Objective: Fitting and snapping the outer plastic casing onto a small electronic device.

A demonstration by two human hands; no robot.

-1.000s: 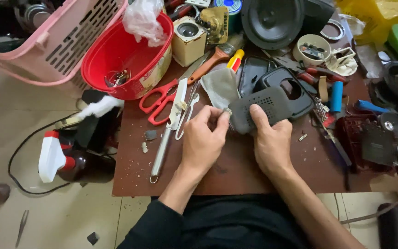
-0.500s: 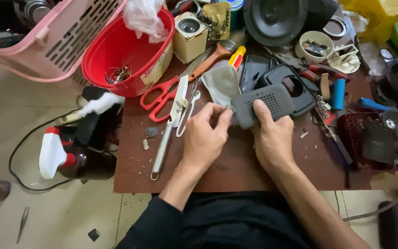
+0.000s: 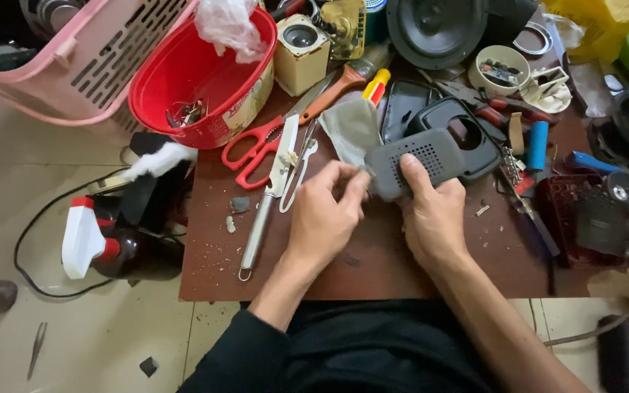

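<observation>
Holding a dark grey perforated cover (image 3: 418,161) over the middle of the brown board (image 3: 373,269), both hands work close together: the right hand (image 3: 434,218) grips the cover's lower edge with the thumb laid flat on the holed face, while the left hand (image 3: 325,218) has its fingers curled in, the tips pinched at the cover's left corner where a piece of grey mesh cloth (image 3: 351,127) meets it. Both forearms come up from the bottom of the view, the left one in a dark sleeve.

Counted around the hands: one pair of red-handled scissors (image 3: 256,145), one serrated knife (image 3: 271,196) lying just left of the left hand, one red bowl (image 3: 205,73) with a crumpled plastic bag (image 3: 227,25) on its rim, one pink basket (image 3: 74,65), one black speaker cone (image 3: 438,29), one small white cup (image 3: 502,69) of bits, one blue-handled tool (image 3: 537,144), one white and red spray bottle (image 3: 92,240) on the floor.

The board is scuffed and strewn with small crumbs, and it sits low over a pale tiled floor (image 3: 74,342), with a black cable looping beside the bottle
</observation>
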